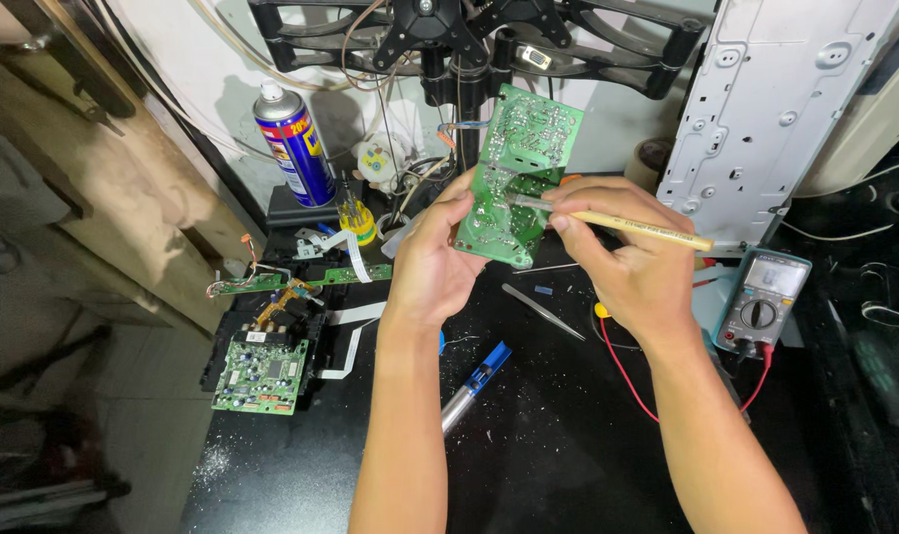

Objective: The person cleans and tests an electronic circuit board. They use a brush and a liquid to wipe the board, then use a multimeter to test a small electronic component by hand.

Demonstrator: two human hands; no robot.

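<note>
— Where is the board (516,178) sitting, and which way is it running?

— It is being held up above the dark tabletop (548,435), solder side facing the camera. Its long axis is running nearly upright, leaning a little to the right at the top.

— What is the left hand (431,259) doing?

— It is gripping the board's lower left edge, fingers curled behind it and thumb at the front.

— And the right hand (635,252)?

— It is pinching a brush (607,219) with a pale wooden handle. The brush is lying almost level, its metal ferrule pointing left and touching the board's middle, the handle end pointing right and slightly down.

— Anything close by?

— Tweezers (542,311) are lying on the tabletop just below, and a multimeter (763,300) is sitting to the right.
</note>
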